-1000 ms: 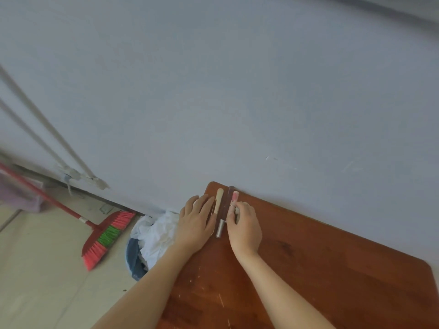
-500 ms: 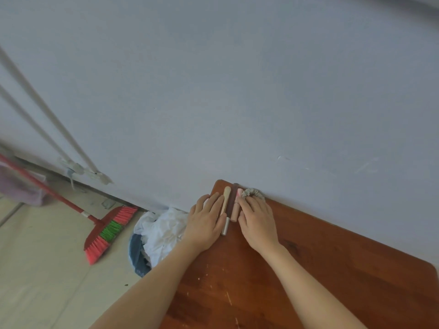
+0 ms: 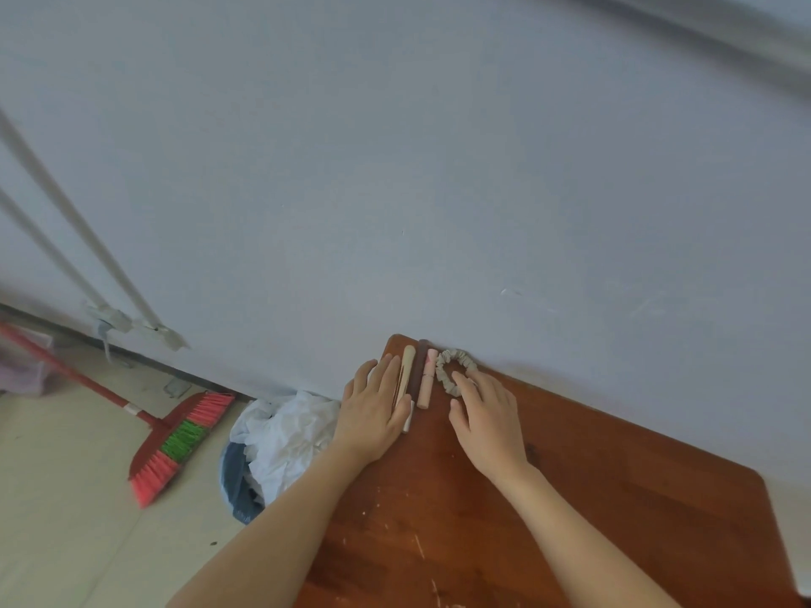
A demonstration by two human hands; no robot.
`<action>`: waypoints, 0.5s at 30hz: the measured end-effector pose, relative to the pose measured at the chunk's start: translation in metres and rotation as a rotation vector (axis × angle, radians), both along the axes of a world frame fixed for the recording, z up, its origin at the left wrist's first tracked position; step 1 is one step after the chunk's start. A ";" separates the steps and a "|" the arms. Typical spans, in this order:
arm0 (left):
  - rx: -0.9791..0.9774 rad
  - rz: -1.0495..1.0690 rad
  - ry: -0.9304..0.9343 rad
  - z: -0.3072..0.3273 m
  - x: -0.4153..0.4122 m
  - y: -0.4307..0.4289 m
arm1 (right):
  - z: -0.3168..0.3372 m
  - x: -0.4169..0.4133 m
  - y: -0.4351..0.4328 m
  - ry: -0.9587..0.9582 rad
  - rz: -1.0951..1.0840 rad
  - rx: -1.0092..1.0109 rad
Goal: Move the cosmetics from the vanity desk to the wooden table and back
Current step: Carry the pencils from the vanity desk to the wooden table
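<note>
Three slim cosmetic sticks lie side by side at the far left corner of the wooden table (image 3: 570,498): a cream one (image 3: 407,366), a dark brown one (image 3: 420,364) and a pink one (image 3: 426,381). A beige hair scrunchie (image 3: 456,366) lies just right of them, against the wall. My left hand (image 3: 373,414) rests flat on the corner with straight fingers against the cream stick. My right hand (image 3: 487,419) lies flat beside the sticks, its fingertips touching the scrunchie's near edge. Neither hand grips anything.
A grey wall stands directly behind the table. On the floor to the left are a bin with a white bag (image 3: 272,445) and a red broom with pink and green bristles (image 3: 175,445). Two white pipes (image 3: 79,239) run down the wall.
My right hand has slid right, off the pink stick, and now reaches the scrunchie, which it uncovered. My left hand stays on the corner by the cream stick.
</note>
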State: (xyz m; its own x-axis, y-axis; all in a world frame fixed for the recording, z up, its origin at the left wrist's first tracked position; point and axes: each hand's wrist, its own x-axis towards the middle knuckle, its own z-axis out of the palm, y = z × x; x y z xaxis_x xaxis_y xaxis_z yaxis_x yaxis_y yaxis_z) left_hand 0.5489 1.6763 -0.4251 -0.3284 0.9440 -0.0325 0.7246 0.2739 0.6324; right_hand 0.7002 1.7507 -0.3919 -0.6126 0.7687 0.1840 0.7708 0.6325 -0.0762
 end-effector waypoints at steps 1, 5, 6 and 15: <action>-0.007 0.006 -0.007 0.000 0.000 0.000 | 0.002 0.001 -0.002 0.008 -0.012 -0.005; 0.004 -0.035 0.077 0.007 -0.003 -0.005 | 0.011 0.009 -0.008 0.031 -0.047 0.007; 0.018 -0.053 0.119 0.007 -0.003 -0.008 | 0.014 0.012 -0.010 0.023 -0.054 0.021; 0.331 -0.311 0.393 0.048 0.006 -0.006 | 0.039 0.061 -0.034 -0.097 -0.191 -0.011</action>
State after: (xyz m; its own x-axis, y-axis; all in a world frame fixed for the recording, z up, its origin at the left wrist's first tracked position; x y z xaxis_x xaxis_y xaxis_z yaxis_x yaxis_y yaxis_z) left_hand 0.5551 1.6705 -0.3773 0.0368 0.9370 0.3473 0.9359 -0.1542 0.3168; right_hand 0.7607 1.7166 -0.3530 -0.4703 0.8740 0.1224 0.8805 0.4740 -0.0014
